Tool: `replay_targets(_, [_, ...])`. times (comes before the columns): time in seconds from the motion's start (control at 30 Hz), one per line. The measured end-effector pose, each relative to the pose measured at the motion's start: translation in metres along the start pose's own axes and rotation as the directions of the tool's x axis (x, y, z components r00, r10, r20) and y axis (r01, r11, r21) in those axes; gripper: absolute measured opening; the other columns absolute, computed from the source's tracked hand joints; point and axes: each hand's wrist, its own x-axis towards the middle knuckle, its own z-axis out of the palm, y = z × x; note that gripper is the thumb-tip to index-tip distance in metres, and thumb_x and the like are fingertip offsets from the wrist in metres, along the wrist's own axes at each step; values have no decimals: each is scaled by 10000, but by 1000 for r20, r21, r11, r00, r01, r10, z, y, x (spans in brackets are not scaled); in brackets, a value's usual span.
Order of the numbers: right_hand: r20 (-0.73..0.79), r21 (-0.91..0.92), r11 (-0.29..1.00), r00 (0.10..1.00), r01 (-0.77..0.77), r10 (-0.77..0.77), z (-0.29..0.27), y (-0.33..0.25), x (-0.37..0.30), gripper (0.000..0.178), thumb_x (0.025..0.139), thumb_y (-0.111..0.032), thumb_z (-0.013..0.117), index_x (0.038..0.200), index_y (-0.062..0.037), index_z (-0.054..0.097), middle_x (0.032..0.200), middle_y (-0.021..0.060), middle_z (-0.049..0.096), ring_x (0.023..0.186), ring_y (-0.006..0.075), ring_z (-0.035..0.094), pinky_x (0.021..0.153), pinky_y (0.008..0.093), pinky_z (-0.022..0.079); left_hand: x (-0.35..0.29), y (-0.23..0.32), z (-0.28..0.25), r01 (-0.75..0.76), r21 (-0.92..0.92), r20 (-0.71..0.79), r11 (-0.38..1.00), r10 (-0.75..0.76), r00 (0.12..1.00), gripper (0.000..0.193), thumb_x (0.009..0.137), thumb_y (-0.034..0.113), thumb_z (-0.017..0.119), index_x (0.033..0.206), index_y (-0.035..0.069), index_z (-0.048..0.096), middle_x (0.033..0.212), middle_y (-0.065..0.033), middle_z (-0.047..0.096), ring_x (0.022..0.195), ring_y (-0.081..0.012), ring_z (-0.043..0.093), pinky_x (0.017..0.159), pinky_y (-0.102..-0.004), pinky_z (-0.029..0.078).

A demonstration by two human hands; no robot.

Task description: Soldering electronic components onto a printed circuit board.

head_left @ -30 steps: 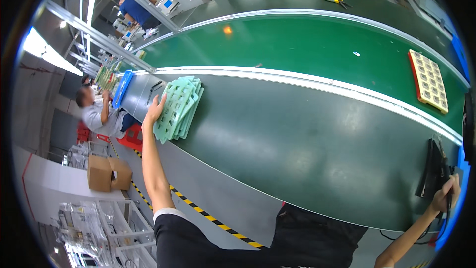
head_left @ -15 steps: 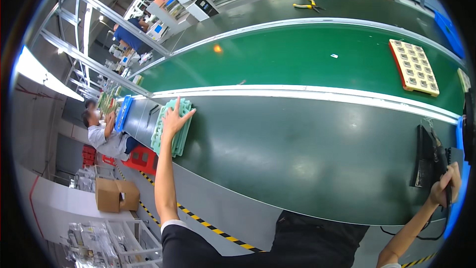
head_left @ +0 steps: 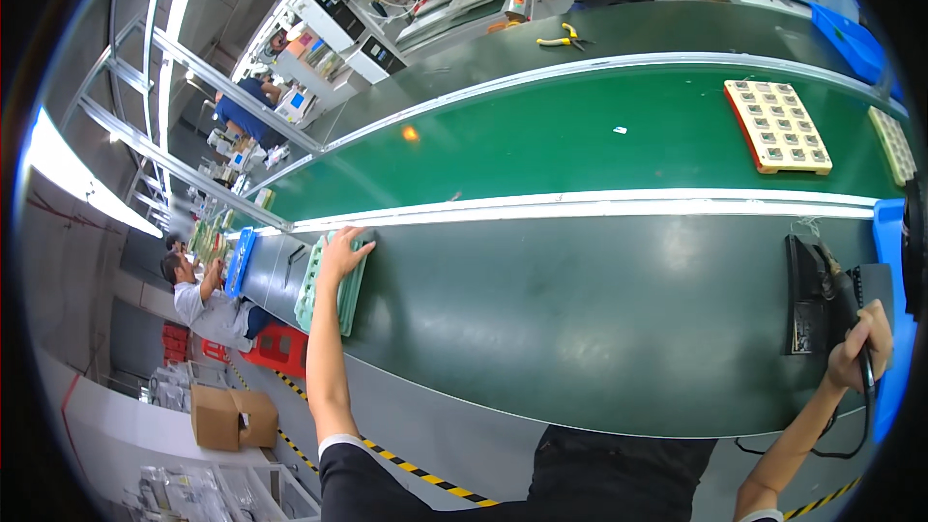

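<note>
While the left hand and right hand reach out to opposite ends, a dark green workbench spans the space between them. Farther out than both hands runs a bright green belt behind a pale metal rail. A blue bin stands just to the right of the right hand. Directly under the left hand is a stack of pale green trays; that hand is spread, thumb held apart, and I cannot quite tell whether its fingertips grip an edge. Out past the right hand, a cream tray with a red side lies on the belt. Near the right hand, on its left, sits a black holder. The right hand's fingers are closed around a black corded tool. Far beyond both hands, at a spot between them, lie yellow-handled pliers.
</note>
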Motion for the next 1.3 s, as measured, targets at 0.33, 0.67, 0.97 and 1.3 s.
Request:
replay_targets(0.33, [8, -11, 992, 992, -125, 125, 0, -1, -17, 67, 803, 49, 511, 857, 59, 550, 849, 190, 627, 702, 247, 597, 673, 326, 498, 35, -5, 3, -78, -108, -28, 991, 75, 997, 352, 757, 216, 665, 1089, 124, 590, 1004, -93, 574, 926, -288, 575, 801, -416, 455])
replay_targets(0.67, [48, -18, 991, 990, -131, 132, 3, -5, -17, 64, 813, 42, 511, 852, 62, 557, 877, 201, 635, 665, 232, 591, 612, 294, 484, 35, -37, 17, -24, -12, 31, 1000, 25, 999, 386, 759, 339, 660, 1051, 93, 609, 1012, -153, 600, 942, -332, 569, 826, -422, 447])
replay_targets(0.97, [48, 53, 983, 983, -178, 176, 13, -11, -18, 56, 812, 42, 514, 851, 59, 550, 828, 182, 616, 640, 210, 563, 606, 300, 480, 30, -47, 8, -170, -192, 113, 966, 194, 974, 667, 649, 390, 739, 1201, 81, 531, 1191, -164, 544, 1114, -330, 502, 945, -400, 400])
replay_targets(1.3, [-3, -2, 993, 993, -119, 119, 20, -18, -19, 72, 799, 29, 533, 865, 47, 556, 789, 177, 612, 662, 238, 577, 637, 331, 489, 26, -59, 13, -92, -193, 141, 977, 120, 983, 785, 674, 386, 728, 1313, 53, 418, 1302, -208, 441, 1212, -374, 391, 1020, -422, 322])
